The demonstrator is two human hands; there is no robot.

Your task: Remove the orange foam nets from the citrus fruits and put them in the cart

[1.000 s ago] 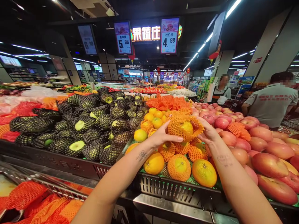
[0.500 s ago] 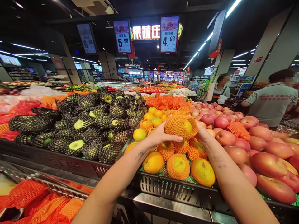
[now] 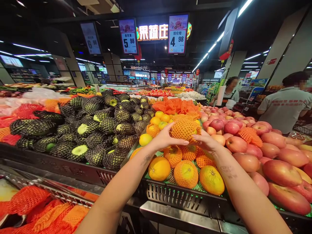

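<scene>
A netted orange [image 3: 184, 130] is hovering over the middle of the black crate [image 3: 180, 198] and both hands are clamping it. The left hand [image 3: 165, 138] is cupping its side and the right hand [image 3: 206, 141] is pinching the net's lower edge. The fruit is likely firm and the foam net soft and slippy, so gripping the fruit's body looks surest. Apples [image 3: 243, 143] are lying beside the crate's right edge.

left hand [image 3: 163, 138] and right hand [image 3: 207, 141] cupped

Clear above, crowded below and beside.
Open air over left grip [image 3: 163, 138] and right grip [image 3: 208, 141], wrapped orange [image 3: 185, 129] filling the gap between; below, crated oranges [image 3: 186, 174]; right of the right grip, heaped apples [image 3: 243, 143]; left of the left grip, dark netted fruit [image 3: 107, 126].
</scene>
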